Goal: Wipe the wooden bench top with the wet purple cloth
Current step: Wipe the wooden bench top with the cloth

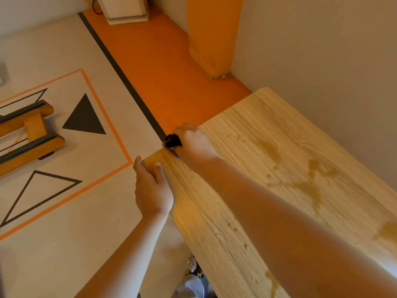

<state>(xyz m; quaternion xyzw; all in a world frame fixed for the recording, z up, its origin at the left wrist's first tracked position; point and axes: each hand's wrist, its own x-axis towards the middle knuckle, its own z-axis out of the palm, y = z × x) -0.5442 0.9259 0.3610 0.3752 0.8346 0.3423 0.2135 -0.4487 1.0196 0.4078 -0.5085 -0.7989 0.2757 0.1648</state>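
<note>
Clearly, both hands sit at the far left corner of the bench (247, 190), whose pale, grained wooden top runs from the middle of the frame down to the lower right. The right hand (196, 143), blurred, is at the left-centre of the picture with its fingers curled round the cloth (171, 140), a dark purple bunch pressed on the top's corner edge; a thin purple strip of it shows just below the hand on the wood. The left hand (151, 190) is just below and to the left, clasping the bench's edge near the same corner, thumb lying on top and fingers wrapped over the side. The 2 hands are near each other but not touching. Darker wet patches (315, 171) spread over the top toward the right of the frame, with more at the lower right and bottom edges. Along the right, the bench stands against a plain wall (322, 50). On the left the floor (53, 244) is grey, with 1 solid black triangle (84, 119), outlined ones, and an orange border line. A black stripe (120, 69) and an orange band (154, 61) run diagonally from the upper left. An orange pillar (212, 35) stands at the top centre, a white box (124, 9) at the top edge, and a wooden frame (28, 134) at the far left. A shoe (191, 284) shows at the bottom.
</note>
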